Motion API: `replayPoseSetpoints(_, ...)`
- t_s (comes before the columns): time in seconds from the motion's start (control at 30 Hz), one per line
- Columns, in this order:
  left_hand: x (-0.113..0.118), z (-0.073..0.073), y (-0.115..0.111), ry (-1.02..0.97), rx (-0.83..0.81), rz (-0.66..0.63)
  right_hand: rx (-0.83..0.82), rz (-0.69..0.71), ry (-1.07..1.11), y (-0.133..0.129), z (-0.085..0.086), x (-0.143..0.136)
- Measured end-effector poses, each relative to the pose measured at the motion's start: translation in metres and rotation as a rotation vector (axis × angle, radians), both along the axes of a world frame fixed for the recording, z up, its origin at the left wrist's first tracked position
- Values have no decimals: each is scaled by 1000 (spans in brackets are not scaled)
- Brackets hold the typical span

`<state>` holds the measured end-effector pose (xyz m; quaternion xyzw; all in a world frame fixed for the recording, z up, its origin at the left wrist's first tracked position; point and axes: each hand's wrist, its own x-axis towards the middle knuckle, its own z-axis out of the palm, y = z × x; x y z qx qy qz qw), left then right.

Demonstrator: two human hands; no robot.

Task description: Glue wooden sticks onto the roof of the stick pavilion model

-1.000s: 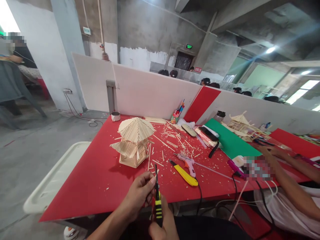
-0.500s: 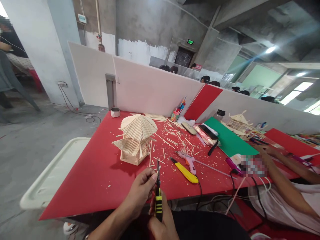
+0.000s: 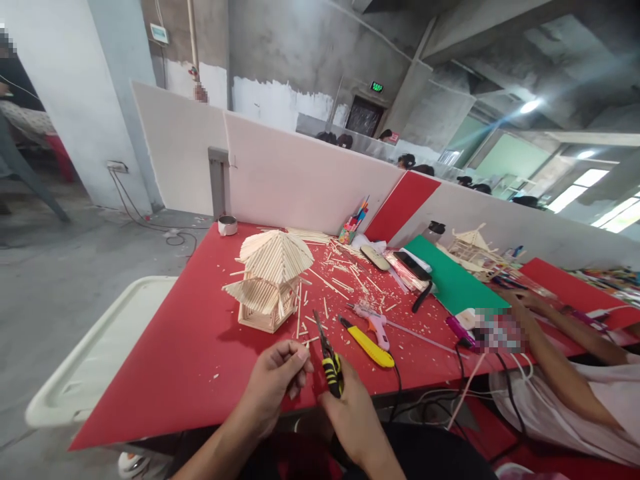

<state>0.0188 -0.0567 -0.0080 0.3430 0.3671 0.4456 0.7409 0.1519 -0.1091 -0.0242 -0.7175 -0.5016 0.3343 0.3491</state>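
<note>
My right hand (image 3: 353,407) is wrapped round the yellow-and-black handles of a pair of long-nose pliers (image 3: 326,353), whose jaws point away from me over the table. To the left, my left hand (image 3: 280,377) is closed in a pinch; a short wooden stick (image 3: 308,344) shows at its fingertips, mostly hidden by them. The pliers are apart from the left hand. Beyond the hands stands a small pavilion model (image 3: 270,280) built of thin wooden sticks, with a peaked roof. Neither hand touches it.
Right of the pliers lie a yellow utility knife (image 3: 367,343) and a pink glue gun (image 3: 374,323). Stick offcuts (image 3: 345,283) litter the red table (image 3: 165,380). A tape roll (image 3: 227,225) sits at the far left corner. A co-worker's arm (image 3: 560,373) reaches in from the right.
The pliers have moved right, away from my left hand, and now tilt leftward at the tip. My right hand has shifted right with them; my left hand stays pinched near the same spot.
</note>
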Motion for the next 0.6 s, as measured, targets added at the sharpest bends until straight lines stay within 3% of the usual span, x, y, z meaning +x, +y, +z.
replayPoseSetpoints(0.1,-16,6,1,-127,-104,19,-42,-103,-474,10,-9,7)
replayPoseSetpoints(0.2,-28,11,4,-212,-197,62,9,-145,-720,15,-19,5)
replayPoseSetpoints(0.27,-33,15,6,-252,-227,78,184,-147,-714,15,-15,2)
replayPoseSetpoints(0.37,-36,18,9,-291,-251,74,436,-8,-456,15,5,-6)
replayPoseSetpoints(0.47,-37,19,14,-321,-306,89,533,127,-275,18,28,-18)
replayPoseSetpoints(0.6,-38,19,24,-354,-380,153,607,149,-313,25,39,-29)
